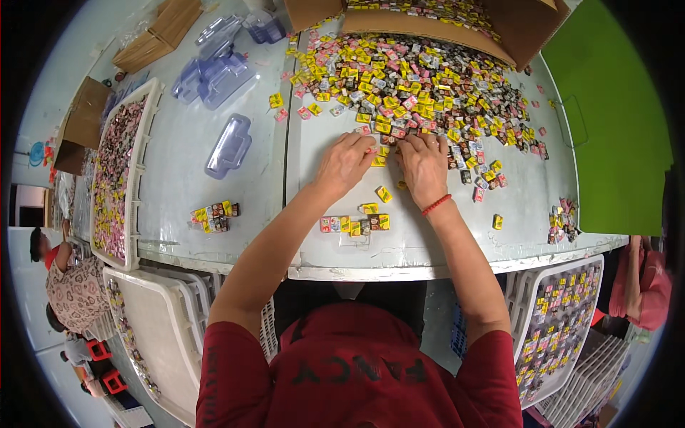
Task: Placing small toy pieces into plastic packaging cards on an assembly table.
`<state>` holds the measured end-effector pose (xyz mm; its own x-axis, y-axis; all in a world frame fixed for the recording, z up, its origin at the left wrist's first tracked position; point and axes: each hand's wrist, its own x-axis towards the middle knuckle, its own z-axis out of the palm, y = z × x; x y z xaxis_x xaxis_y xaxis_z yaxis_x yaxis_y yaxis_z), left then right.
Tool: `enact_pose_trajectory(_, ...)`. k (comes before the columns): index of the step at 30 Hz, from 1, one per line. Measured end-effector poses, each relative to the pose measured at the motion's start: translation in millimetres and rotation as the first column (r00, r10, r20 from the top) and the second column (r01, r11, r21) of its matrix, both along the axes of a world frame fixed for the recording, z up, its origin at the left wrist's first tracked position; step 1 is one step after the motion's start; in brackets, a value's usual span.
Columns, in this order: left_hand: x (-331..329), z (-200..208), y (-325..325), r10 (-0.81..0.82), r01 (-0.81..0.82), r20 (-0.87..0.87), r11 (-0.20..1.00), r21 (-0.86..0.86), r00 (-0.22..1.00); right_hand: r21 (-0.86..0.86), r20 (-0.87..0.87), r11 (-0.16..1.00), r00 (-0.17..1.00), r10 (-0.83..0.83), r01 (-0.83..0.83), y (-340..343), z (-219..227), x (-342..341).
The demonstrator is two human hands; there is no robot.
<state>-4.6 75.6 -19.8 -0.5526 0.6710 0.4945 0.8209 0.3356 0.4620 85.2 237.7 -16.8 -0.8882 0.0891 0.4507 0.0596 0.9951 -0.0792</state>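
A big heap of small printed boxes [421,89] in yellow, pink, black and brown spreads over the far part of the table. At its near edge my left hand [341,165] is closed, thumb and fingers pinched around a small pink-and-white box [371,150]. My right hand [424,167] has its fingers curled down among the boxes just to the right; what they grip is hidden. Between my forearms, a cluster of small boxes [354,225] sits in a clear plastic tray [354,241]. A loose yellow box [384,194] lies just beyond it.
Clear plastic trays [230,146] lie at the left, near a small group of boxes [216,216]. A cardboard carton [428,28] stands behind the heap. White crates [128,171] flank the table; a filled one [560,321] is at lower right. Other people [75,282] are at both sides.
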Motion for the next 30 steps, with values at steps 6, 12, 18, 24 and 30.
enact_pose_trajectory(6,-1.2,-1.6,-26.8,0.078,-0.078,-0.009,0.991,-0.111,0.997,-0.023,0.162,1.000,0.987,0.011,-0.007,6.3,3.8,-7.4)
enact_pose_trajectory(12,-4.1,-7.9,-33.8,-0.046,0.045,-0.018,0.998,-0.053,0.999,-0.057,0.076,0.996,0.995,0.071,-0.067,9.4,2.3,-1.4)
enact_pose_trajectory(18,6.2,-2.5,-33.5,-0.019,0.021,0.066,0.999,-0.030,0.998,-0.167,-0.099,0.975,0.986,0.133,-0.148,3.9,-1.6,9.5)
enact_pose_trajectory(24,14.8,-5.1,-14.5,-0.001,0.004,0.087,0.999,-0.035,0.996,-0.129,-0.025,0.981,0.990,0.139,-0.141,2.4,-0.2,12.9)
enact_pose_trajectory(30,8.5,-6.4,-9.5,0.032,-0.032,0.031,0.999,-0.013,0.999,-0.286,-0.019,0.942,0.984,0.176,-0.174,3.3,4.7,20.8)
